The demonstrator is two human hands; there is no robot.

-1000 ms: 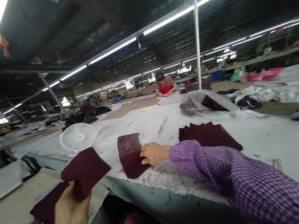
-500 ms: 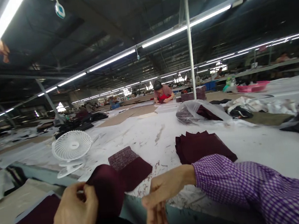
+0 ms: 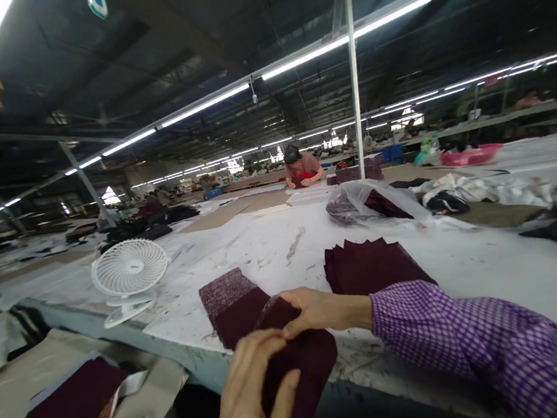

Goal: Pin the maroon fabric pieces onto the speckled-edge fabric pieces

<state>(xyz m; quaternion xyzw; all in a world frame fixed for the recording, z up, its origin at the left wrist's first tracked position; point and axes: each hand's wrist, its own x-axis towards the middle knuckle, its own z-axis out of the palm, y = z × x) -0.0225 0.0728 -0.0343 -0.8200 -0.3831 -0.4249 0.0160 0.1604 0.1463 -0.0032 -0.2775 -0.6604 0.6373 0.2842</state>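
A dark maroon fabric piece (image 3: 309, 366) hangs over the near table edge between my two hands. My right hand (image 3: 313, 309), in a purple checked sleeve, grips its upper end with the thumb on top and the fingers behind. My left hand (image 3: 252, 393) is on the left side of the same piece, its fingertips close to my right thumb and its own thumb lower on the cloth. Just beyond lies a maroon piece with a speckled band (image 3: 227, 292). To the right, behind my right wrist, sits a fanned stack of maroon pieces (image 3: 370, 265).
A small white fan (image 3: 130, 267) stands at the left of the white-covered table (image 3: 262, 244). More maroon cloth (image 3: 74, 407) lies on a lower surface at left. A clear plastic bag (image 3: 353, 206) holds dark cloth. Another person (image 3: 302, 166) works at the far side.
My left hand has moved right with the fabric piece. My right hand has risen from below the table edge and taken hold of the piece's upper end. The view has shifted slightly.
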